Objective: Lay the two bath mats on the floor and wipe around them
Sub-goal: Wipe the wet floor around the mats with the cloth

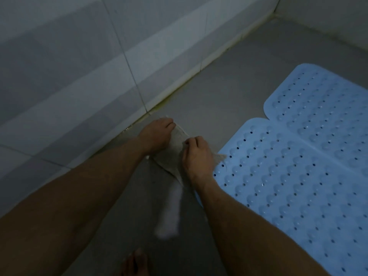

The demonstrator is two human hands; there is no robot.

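A: Where are the mats?

B: Both blue perforated bath mats lie flat on the grey floor (229, 80), side by side with their long edges touching. The nearer mat (298, 188) fills the 4 o'clock part of the view; the farther mat (326, 108) sits at 2 o'clock. Laying them looks finished.

A: And the hands?

B: Both are down on a beige cloth (171, 156) near the centre, between the tiled wall (69, 76) at 10 o'clock and the nearer mat's corner. The left hand (156, 136) pinches the cloth's far edge with fingers curled; the right hand (197, 156) grips the near side, knuckles bent. One frayed corner of the cloth touches the mat's rim.

A: Why hold it with both hands?

B: My guess is they are spreading or refolding it to get a flat pad before wiping the strip of floor between wall and mat.

A: Anything else?

B: A pale wet-looking streak (169, 214) on the floor at 6 o'clock, and a bare foot (135, 263) at the bottom edge.
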